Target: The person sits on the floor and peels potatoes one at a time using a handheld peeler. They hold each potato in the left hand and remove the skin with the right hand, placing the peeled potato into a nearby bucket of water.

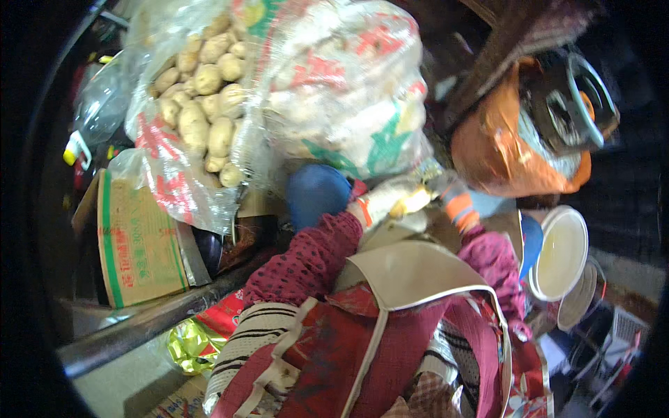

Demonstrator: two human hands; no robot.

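Note:
My left hand point(384, 201), in a pale glove with an orange cuff, is at a partly peeled yellowish potato point(411, 202) in front of my knees. My right hand point(450, 190), in a grey glove with orange bands, is at the potato's other end; motion blur hides its fingers and any tool in it. Beyond my hands stands a full plastic sack point(350, 89) with red and green print. Beside it, pale potatoes point(209, 109) fill an open clear plastic bag.
An orange bag-lined container point(491, 151) stands at the right, near a white bucket point(559, 253) with yellowish liquid. At the left are a cardboard box point(141, 240), a large clear plastic bottle point(102, 107) and a dark pole point(151, 326). A gold foil packet point(193, 345) lies below the pole.

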